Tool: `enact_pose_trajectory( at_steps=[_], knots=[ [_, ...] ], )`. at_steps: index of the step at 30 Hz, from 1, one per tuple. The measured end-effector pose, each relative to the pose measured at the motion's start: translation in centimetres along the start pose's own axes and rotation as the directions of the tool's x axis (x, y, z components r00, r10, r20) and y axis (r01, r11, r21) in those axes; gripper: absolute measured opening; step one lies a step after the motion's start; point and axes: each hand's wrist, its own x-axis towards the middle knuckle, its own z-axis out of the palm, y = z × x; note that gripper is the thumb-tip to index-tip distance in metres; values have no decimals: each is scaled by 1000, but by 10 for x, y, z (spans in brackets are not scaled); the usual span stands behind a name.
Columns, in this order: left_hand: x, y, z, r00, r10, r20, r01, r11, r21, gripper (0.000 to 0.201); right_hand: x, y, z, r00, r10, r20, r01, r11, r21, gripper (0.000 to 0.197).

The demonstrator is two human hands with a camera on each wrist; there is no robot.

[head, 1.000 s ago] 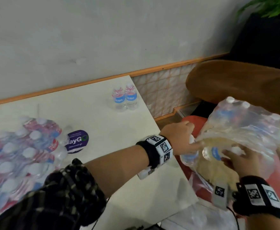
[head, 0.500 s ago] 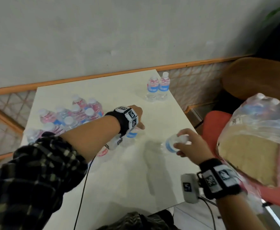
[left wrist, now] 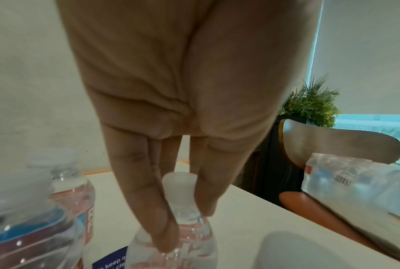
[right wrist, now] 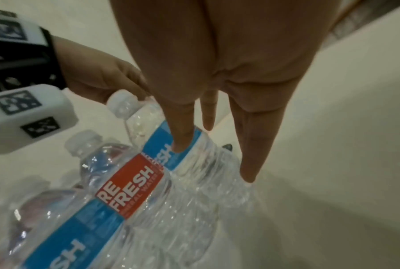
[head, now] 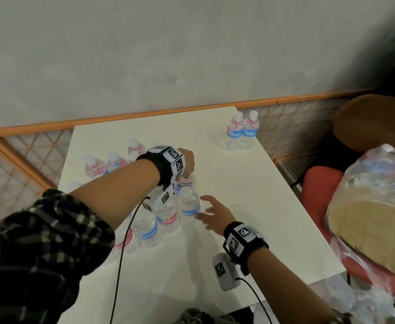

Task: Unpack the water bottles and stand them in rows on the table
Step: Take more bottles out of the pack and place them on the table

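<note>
Several clear water bottles with blue and red labels stand on the white table [head: 250, 206]. My left hand [head: 188, 174] reaches down from above and pinches the neck of one upright bottle [left wrist: 183, 236] just under its white cap [left wrist: 179, 182]. Directly in front of it stands another bottle [head: 189, 204] at the end of a short row. My right hand [head: 203, 206] is beside that bottle with straight, spread fingers; one fingertip [right wrist: 179, 143] touches its blue label [right wrist: 169, 138]. The wrapped pack of bottles [head: 378, 195] lies on the red chair at the right.
Two bottles [head: 240, 132] stand together at the table's far right corner. More bottles [head: 112, 161] stand behind my left forearm. A brown chair back [head: 374, 122] and the red seat [head: 318, 190] are right of the table. The wall runs behind.
Both hands brought a bottle from the pack over to the row. My right hand has stood its bottle up and let go; my left hand still holds its bottle by the neck.
</note>
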Motion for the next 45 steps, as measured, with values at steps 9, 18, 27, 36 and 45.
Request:
enact_pose_trajectory(
  at_steps=[9, 18, 27, 36, 45],
  knots=[
    [-7, -3, -1, 998, 19, -66, -12, 993, 114, 27, 31, 1, 44, 998, 60, -13, -54, 957, 283, 53],
    [-16, 4, -6, 988, -12, -154, 31, 992, 118, 14, 28, -17, 18, 995, 37, 95, -67, 939, 336, 50],
    [-8, 134, 27, 972, 222, -77, -211, 968, 134, 41, -3, 18, -117, 971, 73, -229, -5, 958, 286, 22],
    [38, 306, 65, 839, 531, -120, -534, 846, 11, 35, -94, 125, -286, 823, 296, -485, -127, 928, 349, 13],
    [89, 417, 49, 831, 550, -88, -550, 835, 27, 53, -102, 172, -394, 742, 443, -503, -128, 831, 542, 14]
  ],
)
